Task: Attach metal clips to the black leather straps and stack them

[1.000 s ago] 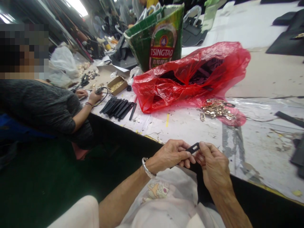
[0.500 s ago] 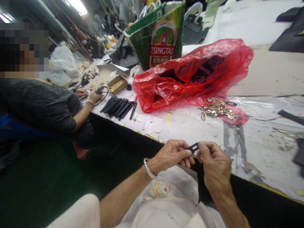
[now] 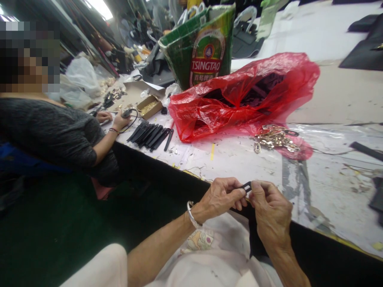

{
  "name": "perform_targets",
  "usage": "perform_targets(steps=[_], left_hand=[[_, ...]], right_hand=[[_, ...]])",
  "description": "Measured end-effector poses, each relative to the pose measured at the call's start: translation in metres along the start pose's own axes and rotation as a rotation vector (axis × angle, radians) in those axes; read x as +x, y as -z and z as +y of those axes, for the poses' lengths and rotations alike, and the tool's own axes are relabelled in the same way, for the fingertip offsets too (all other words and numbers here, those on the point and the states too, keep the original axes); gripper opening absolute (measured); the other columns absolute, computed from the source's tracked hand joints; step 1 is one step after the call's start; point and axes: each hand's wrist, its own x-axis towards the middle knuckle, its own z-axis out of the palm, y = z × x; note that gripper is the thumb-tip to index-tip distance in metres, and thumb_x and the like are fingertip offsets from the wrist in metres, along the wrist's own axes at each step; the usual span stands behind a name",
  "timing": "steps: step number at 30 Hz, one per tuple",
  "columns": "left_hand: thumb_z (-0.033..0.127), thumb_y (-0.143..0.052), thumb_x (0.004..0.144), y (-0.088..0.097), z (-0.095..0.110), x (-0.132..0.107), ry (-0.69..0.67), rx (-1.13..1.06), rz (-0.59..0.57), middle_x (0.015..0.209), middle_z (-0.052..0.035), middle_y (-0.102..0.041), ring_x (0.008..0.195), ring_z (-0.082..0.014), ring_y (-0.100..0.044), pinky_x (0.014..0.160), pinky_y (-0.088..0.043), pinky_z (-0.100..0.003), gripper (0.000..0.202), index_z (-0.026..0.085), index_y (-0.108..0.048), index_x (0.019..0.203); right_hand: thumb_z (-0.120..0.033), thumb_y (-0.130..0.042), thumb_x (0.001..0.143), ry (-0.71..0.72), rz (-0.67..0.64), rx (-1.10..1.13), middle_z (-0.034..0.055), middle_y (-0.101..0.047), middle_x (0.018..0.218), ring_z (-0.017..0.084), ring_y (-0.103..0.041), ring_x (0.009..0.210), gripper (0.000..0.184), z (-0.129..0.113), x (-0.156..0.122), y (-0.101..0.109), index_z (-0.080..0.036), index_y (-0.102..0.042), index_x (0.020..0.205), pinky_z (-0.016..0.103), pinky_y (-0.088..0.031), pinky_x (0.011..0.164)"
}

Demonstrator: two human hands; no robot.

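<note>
L hand [image 3: 225, 194] shifted nearer R hand [image 3: 271, 207], 1 blk strip [image 3: 246, 185] held btwn.

Floor [image 3: 60, 233] dark green, dim. Bright overhead light [image 3: 101, 8] upper left. Long whitish worktop [image 3: 236, 163], surface scuffed, grey strip [image 3: 289, 181] near front edge. Far background blurred.

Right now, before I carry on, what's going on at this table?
Two bare hands hold a black slotted strip at the edge of the table: the left hand grips it, and the right hand pinches its slotted end. Ahead lie a red plastic bag with dark pieces inside and a heap of shiny metal pieces. To the left are a row of black strips and a co-worker holding a dark corded object.
</note>
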Motion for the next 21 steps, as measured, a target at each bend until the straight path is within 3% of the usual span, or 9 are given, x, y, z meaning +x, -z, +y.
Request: perform_targets(steps=[9,17,21], left_hand=[[0.070,-0.059,0.076,0.007,0.005,-0.002,0.107,-0.117,-0.139,0.072,-0.0101,-0.068,0.063,-0.0142,-0.066,0.064,-0.054,-0.026,0.063,0.008,-0.065,0.079],[0.065,-0.068,0.070,0.005,0.005,0.002,0.159,-0.130,-0.115,0.068,-0.0097,-0.069,0.056,-0.0142,-0.065,0.058,-0.054,-0.025,0.056,0.010,-0.060,0.079],[0.063,-0.067,0.071,0.004,0.000,0.003,0.119,-0.138,-0.051,0.063,-0.0068,-0.067,0.053,-0.0143,-0.065,0.056,-0.055,-0.025,0.054,0.011,-0.057,0.078]], right_hand=[[-0.052,-0.067,0.080,-0.085,-0.069,0.056,-0.0016,-0.052,0.058,0.013,-0.043,0.052,0.036,0.012,0.006,0.001,-0.018,-0.061,0.069,0.024,-0.035,0.048],[-0.056,-0.069,0.077,-0.172,-0.154,0.129,-0.0033,-0.048,0.054,0.011,-0.040,0.050,0.042,0.009,0.006,0.001,-0.017,-0.061,0.065,0.023,-0.034,0.046],[-0.054,-0.075,0.073,-0.204,-0.232,0.215,0.0009,-0.060,0.064,0.014,-0.051,0.058,0.038,0.011,0.006,0.002,-0.017,-0.066,0.073,0.024,-0.042,0.053]])
